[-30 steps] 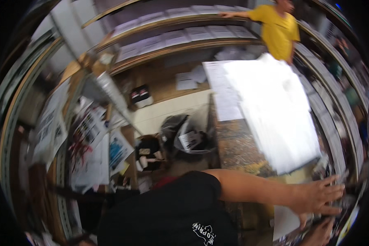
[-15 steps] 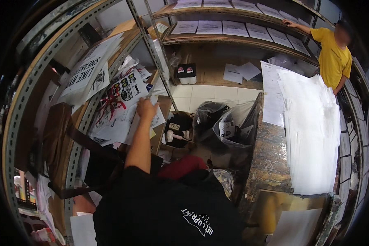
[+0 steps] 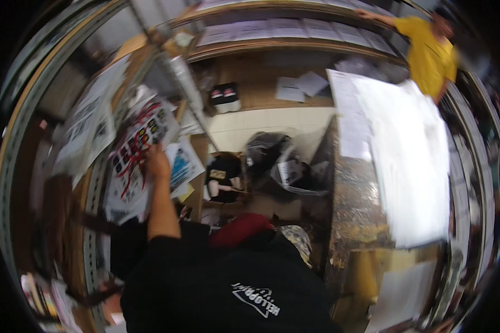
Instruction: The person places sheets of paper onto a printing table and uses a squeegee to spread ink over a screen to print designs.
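My left hand (image 3: 158, 162) reaches over a pile of loose prints on the left-hand shelf. Its fingers are bent over the right edge of a white printed sheet (image 3: 129, 188) with red, black and yellow graphics; motion blur softens them. Right beside the hand, a sheet with a blue print (image 3: 181, 165) shows from underneath, with a small yellow paper (image 3: 186, 192) below it. My right hand is out of the picture; only my black shirt shows at the bottom.
Metal-framed shelving with large printed sheets (image 3: 89, 122) rises at the left. On the right, a worn wooden table (image 3: 358, 205) carries a tall stack of white paper (image 3: 411, 166). Plastic bags (image 3: 300, 169) stand on the floor. A person in yellow (image 3: 430, 55) touches the far shelf.
My left hand has moved left with the sheet, uncovering the blue print. The whole view has shifted and blurred.
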`<state>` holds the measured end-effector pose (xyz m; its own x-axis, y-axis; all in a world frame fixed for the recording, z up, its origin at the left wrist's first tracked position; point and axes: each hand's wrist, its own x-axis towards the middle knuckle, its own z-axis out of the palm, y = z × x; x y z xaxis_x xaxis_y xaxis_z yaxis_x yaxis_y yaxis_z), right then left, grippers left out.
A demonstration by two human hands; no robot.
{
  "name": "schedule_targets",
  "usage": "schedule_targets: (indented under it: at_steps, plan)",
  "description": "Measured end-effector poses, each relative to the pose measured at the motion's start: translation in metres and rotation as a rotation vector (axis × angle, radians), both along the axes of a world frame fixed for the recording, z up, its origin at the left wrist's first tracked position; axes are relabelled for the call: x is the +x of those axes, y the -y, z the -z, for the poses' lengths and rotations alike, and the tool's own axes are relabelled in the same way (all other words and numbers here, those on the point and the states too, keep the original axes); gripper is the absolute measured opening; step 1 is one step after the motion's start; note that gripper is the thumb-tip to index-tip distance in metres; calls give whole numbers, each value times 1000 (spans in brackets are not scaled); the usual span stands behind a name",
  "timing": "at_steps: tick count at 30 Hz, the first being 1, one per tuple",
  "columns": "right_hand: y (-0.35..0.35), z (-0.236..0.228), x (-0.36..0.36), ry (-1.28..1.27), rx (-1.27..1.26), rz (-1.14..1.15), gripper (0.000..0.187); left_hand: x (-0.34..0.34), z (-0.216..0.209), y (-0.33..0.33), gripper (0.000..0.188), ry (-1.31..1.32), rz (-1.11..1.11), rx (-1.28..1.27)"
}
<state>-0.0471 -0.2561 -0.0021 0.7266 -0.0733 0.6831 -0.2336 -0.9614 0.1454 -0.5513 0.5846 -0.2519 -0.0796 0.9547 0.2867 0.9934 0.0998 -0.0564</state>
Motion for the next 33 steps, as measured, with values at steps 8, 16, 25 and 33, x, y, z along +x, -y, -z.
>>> schedule_targets:
  at_steps: [8, 16, 25, 33]
  plan:
    - [35, -26, 23, -38, 127, -71, 62, 199, -157, 161, 67, 452, 1199, 246]
    - [-15, -65, 16, -22, 111, -67, 63, 281, -345, 117, 53, 970, 1303, -107]
    - [-7, -77, 25, 1, 111, -115, 62, 572, -162, 128, 43, 1231, 1171, -1789]
    - [-10, -72, 24, 118, 85, -205, 57, 600, -7, 415, 35, 1638, 453, -1990]
